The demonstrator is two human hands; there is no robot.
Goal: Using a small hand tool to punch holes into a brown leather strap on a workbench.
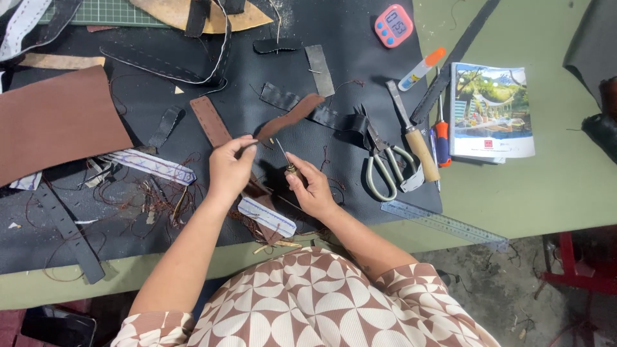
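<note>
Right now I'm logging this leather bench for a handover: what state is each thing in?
Left hand: pinching the brown leather strip, lifted at one end.
Right hand: gripping the awl, tip pointing up toward the strip.
Scissors: lying closed.
Timer: display on.
Booklet: closed.
Ruler: flat, overhanging the mat's edge.
Chisel: lying unused.

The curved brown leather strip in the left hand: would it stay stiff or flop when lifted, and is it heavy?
The brown leather strip is pinched at one end by the left hand and keeps its curve along its length, so it is probably semi-stiff rather than limp. It looks thin and narrow, so likely light. Its matte face suggests it is unlikely to slip.
</note>
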